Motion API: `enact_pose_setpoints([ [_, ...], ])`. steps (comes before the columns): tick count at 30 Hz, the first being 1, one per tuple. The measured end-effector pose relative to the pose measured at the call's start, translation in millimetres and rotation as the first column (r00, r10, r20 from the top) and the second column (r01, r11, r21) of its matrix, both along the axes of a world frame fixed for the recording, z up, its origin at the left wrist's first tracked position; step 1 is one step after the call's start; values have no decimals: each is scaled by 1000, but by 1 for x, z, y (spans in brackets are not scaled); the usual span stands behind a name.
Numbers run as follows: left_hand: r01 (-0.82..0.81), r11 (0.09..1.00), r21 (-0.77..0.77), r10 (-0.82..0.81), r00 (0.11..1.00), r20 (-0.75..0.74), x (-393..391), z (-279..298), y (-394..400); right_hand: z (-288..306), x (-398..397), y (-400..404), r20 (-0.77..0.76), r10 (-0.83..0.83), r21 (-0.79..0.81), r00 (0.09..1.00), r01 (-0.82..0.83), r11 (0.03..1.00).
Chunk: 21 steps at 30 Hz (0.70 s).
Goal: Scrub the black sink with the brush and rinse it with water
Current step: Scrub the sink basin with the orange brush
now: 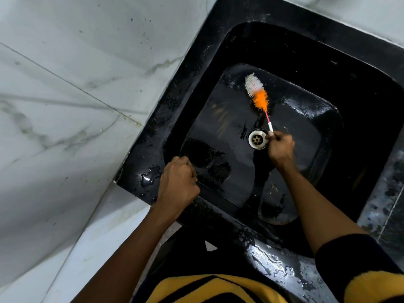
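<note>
The black sink (pixel 220 51) fills the middle of the view, its basin wet and glossy, with a metal drain (pixel 256 139) at the centre. My right hand (pixel 281 147) is inside the basin beside the drain, shut on the thin pink-and-white handle of the brush (pixel 259 98). The brush's orange and white bristles lie against the far part of the basin floor. My left hand (pixel 178 184) rests as a closed fist on the sink's near-left rim, and I see nothing in it.
White marbled tile walls (pixel 65 95) meet the sink on the left and at the top. Water puddles lie on the rim's left corner (pixel 146 177) and on the wet black counter (pixel 271 263) in front. No tap or running water shows.
</note>
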State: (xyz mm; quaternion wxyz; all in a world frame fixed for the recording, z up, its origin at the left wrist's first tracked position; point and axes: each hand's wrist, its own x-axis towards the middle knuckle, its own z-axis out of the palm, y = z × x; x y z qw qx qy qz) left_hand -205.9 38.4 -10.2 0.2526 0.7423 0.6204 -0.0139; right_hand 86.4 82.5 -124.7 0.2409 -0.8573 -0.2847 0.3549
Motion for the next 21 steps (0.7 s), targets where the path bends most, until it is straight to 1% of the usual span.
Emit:
enact_pose_setpoints([
  [1, 1, 1000, -1, -1, 1000, -3, 0, 0, 0, -1, -1, 3, -7, -13, -5, 1000, 13, 1000],
  [4, 3, 1000, 1, -3, 1000, 10, 0, -1, 0, -1, -2, 2, 70, 27, -100, 997, -20, 995],
  [8, -5, 1000, 0, 5, 1000, 2, 0, 0, 0, -4, -13, -9, 124, 141, -189, 982, -116, 975],
  [10, -1, 1000, 3, 1, 1000, 2, 0, -1, 0, -7, -11, -10, 122, 167, -200, 978, -141, 970],
  [12, 2, 1000, -2, -2, 1000, 2, 0, -1, 0, 0, 1, -5, 123, 115, -190, 986, -90, 978],
  [15, -2, 1000, -15, 2, 1000, -5, 0, 0, 0, 11, 20, 15, 105, -88, -137, 991, 102, 985],
  [16, -6, 1000, -14, 6, 1000, -9, 0, -1, 0, 14, 19, 20, 89, -123, -129, 988, 134, 983],
  [17, -10, 1000, -13, 10, 1000, -10, 0, -1, 0, 16, 12, 21, 67, -109, -122, 992, 116, 986],
  [18, -16, 1000, -12, 16, 1000, -10, 0, -1, 0, 14, 0, 19, 32, -51, -108, 998, 54, 993],
  [19, -19, 1000, -11, 19, 1000, -5, -1, -1, 0, 9, -12, 14, -9, 46, -111, 999, -47, 993],
  [21, -26, 1000, -11, 26, 1000, 2, -1, -1, -1, 5, -28, 4, -61, 282, -149, 957, -288, 946],
])
